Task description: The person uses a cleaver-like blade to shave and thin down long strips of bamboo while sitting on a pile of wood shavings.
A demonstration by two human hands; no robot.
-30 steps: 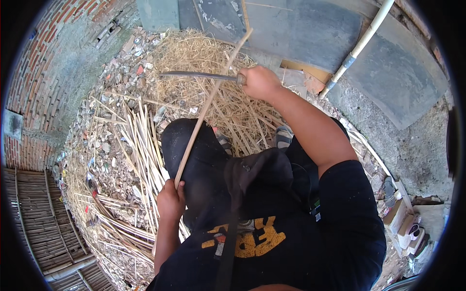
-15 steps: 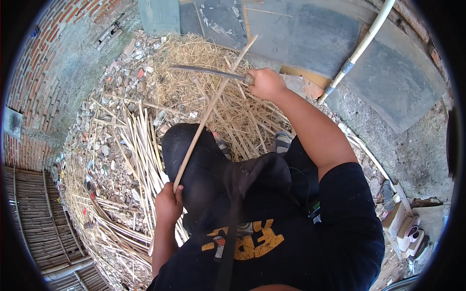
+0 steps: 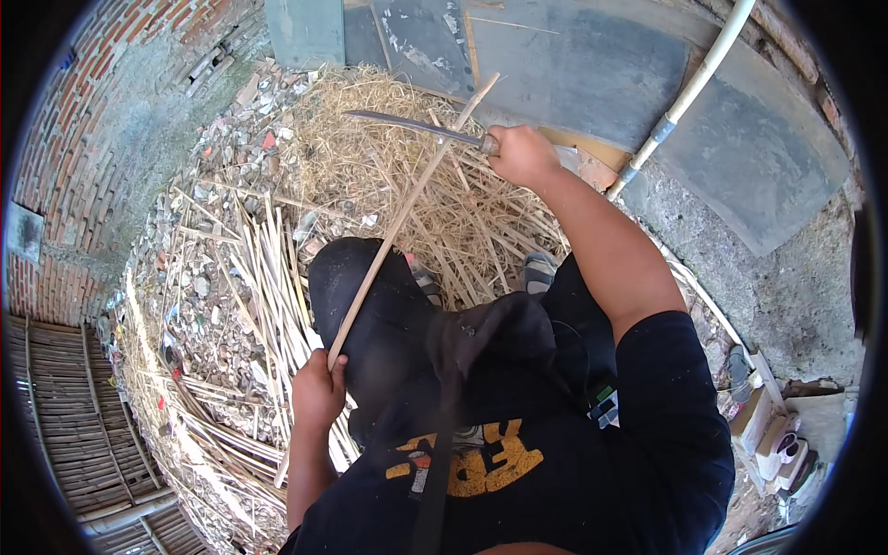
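My left hand (image 3: 317, 388) is closed around the near end of a long, pale bamboo strip (image 3: 398, 222). The strip slants up and away over my dark-trousered left knee (image 3: 344, 277). Beyond the knee, my right hand (image 3: 524, 157) grips the short handle of a machete (image 3: 393, 121), its long blade pointing left. That blade crosses the strip near its far end and appears to touch it. Beneath the blade lies a heap of thin, straw-coloured shavings (image 3: 356, 102).
More split bamboo strips (image 3: 268, 277) lie in a loose pile on rubble to my left. A brick wall (image 3: 83, 176) stands at far left, above a slatted bamboo panel (image 3: 79, 407). Grey boards (image 3: 601, 69) and a leaning pale pole (image 3: 696, 83) are ahead and right.
My right hand and the machete have shifted slightly right, the blade moving along the strip toward its far end. The strip's far end has tilted a little right; my left hand keeps its hold.
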